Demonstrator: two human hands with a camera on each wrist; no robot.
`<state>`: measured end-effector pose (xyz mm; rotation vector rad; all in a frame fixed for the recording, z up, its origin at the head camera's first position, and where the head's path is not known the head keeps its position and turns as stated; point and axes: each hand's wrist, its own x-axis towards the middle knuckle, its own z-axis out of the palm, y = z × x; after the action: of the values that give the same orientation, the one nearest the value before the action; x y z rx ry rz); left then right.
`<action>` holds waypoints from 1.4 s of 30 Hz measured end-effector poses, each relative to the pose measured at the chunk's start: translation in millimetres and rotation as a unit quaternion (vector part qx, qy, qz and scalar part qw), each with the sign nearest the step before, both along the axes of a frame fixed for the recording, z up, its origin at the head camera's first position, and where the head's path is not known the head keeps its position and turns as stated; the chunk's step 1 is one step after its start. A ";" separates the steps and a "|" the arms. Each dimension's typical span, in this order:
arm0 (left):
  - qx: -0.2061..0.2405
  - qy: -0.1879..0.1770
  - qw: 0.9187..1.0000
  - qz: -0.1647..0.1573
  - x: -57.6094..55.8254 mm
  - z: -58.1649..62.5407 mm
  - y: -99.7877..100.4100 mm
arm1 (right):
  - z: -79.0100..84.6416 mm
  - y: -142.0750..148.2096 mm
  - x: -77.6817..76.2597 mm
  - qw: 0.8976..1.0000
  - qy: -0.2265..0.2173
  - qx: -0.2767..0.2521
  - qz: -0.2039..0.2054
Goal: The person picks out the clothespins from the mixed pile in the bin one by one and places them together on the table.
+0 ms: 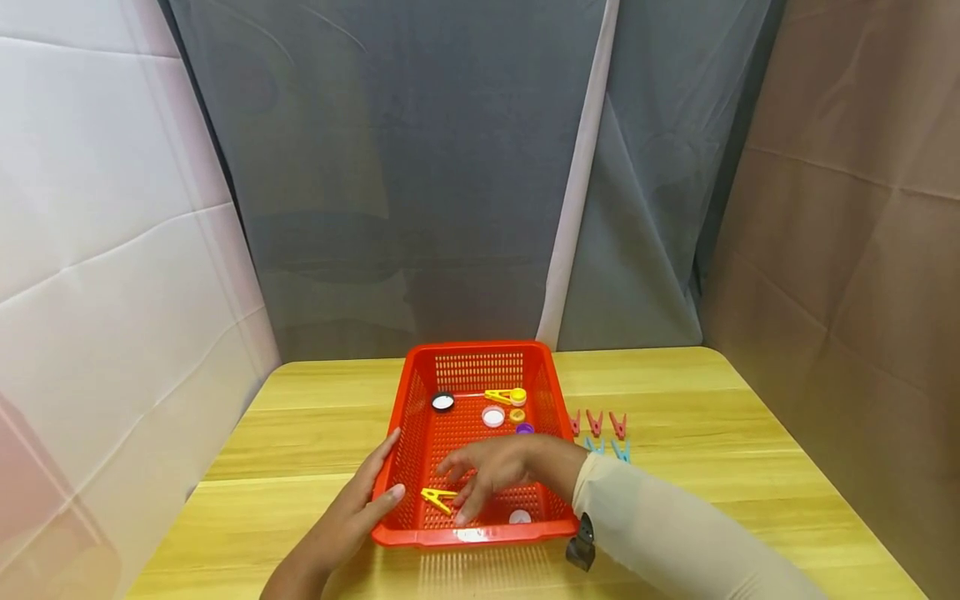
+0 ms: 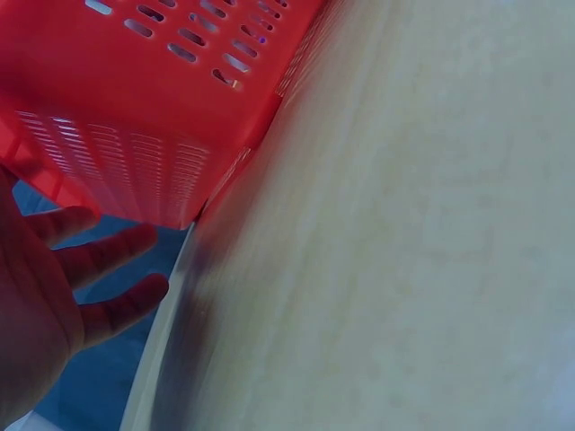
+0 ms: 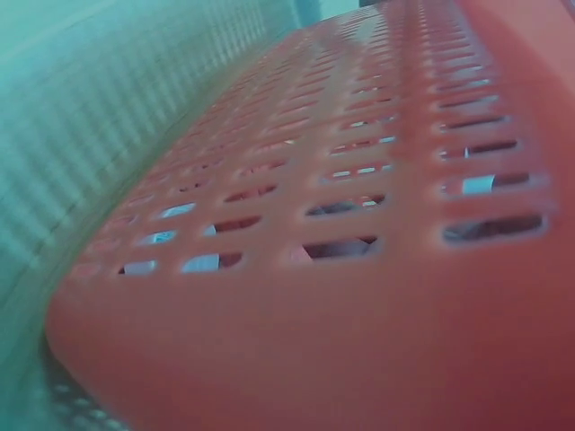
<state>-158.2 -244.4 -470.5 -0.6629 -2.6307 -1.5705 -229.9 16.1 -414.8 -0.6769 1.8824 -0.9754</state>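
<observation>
A red plastic basket [image 1: 396,533] with slotted walls stands on the table. My left hand [image 1: 352,508] is at its left side, thumb over the rim; in the left wrist view the fingers [image 2: 108,256] stretch out straight and spread beside the basket. My right hand [image 1: 491,471] reaches down inside over the front half, its fingers loosely bent right beside a yellow clothespin [image 1: 433,499]. A white disc [image 1: 520,517] lies near the front wall. Farther back are a black-rimmed cap [image 1: 443,402], a clear-rimmed cap [image 1: 492,417], a small yellow cap [image 1: 517,415] and a purple cap [image 1: 525,428].
Another yellow clothespin [image 1: 498,397] lies by a yellow-topped cap [image 1: 518,397] at the basket's back. Outside on the right, red clothespins [image 1: 595,423] stand in a row with blue clothespins [image 1: 621,451] before them. Cloth [image 1: 465,208] hangs behind the wooden table [image 1: 315,417].
</observation>
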 end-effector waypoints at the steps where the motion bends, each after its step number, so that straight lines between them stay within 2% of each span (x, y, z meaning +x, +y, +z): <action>1: -0.001 -0.001 1.000 0.000 0.2 0.6 0.1 | 0.0 -0.3 0.3 1.000 0.001 -0.001 0.002; 9: 0.000 -0.008 1.000 0.004 0.8 1.9 1.6 | 0.1 -2.4 0.7 1.000 -0.002 -0.007 0.002; 14: 0.001 -0.011 1.000 0.003 0.4 0.6 1.7 | -0.3 -1.4 -0.2 1.000 0.012 -0.004 -0.007; 23: 0.006 -0.031 1.000 0.001 0.0 0.9 0.8 | 1.3 -1.3 0.0 0.995 0.066 -0.013 -0.073; 33: 0.011 -0.032 0.999 -0.002 -0.6 1.3 0.3 | 1.0 -5.1 4.1 0.984 0.152 0.023 -0.092; 39: 0.012 -0.031 0.999 0.000 -0.2 0.9 1.0 | 4.9 -6.1 4.8 0.977 0.159 -0.016 -0.141; 42: 0.009 -0.029 1.000 0.001 -0.1 1.1 1.6 | 6.8 -6.4 4.0 0.974 0.167 -0.041 -0.150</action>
<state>-158.3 -242.7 -469.4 -0.6225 -2.6527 -1.6363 -225.9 9.6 -408.0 -0.6472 2.2992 -1.1935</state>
